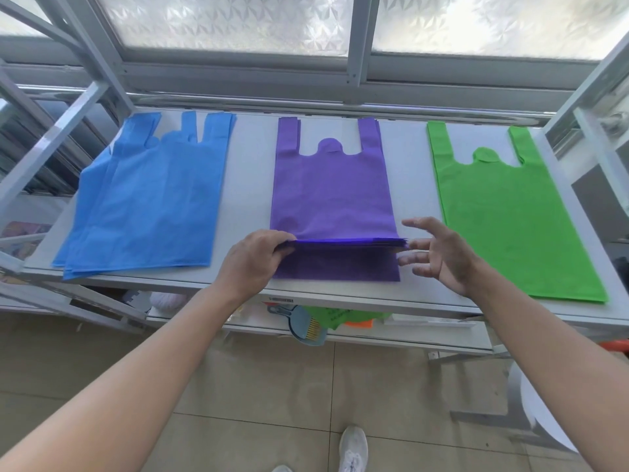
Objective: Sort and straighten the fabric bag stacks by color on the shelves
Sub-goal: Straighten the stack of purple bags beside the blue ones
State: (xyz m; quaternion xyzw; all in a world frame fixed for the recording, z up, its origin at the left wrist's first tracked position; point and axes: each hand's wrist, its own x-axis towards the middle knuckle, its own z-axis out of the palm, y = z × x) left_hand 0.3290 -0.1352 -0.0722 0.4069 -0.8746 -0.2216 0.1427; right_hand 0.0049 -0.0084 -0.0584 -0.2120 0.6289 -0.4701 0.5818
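Three stacks of fabric bags lie side by side on the white shelf (245, 185). The blue stack (146, 199) at the left is fanned and uneven. The purple stack (332, 189) sits in the middle, and its near end is lifted off the bottom bag. My left hand (255, 257) pinches the lifted left near corner of that purple stack. My right hand (439, 250) hovers with fingers spread just beside the stack's right near corner, holding nothing. The green stack (503, 212) lies flat at the right.
Metal shelf posts (585, 97) rise at both ends, with a frosted window (238, 25) behind. A lower shelf holds a blue dustpan with brush (306, 327) and green and orange items. Tiled floor and my white shoe (354, 447) are below.
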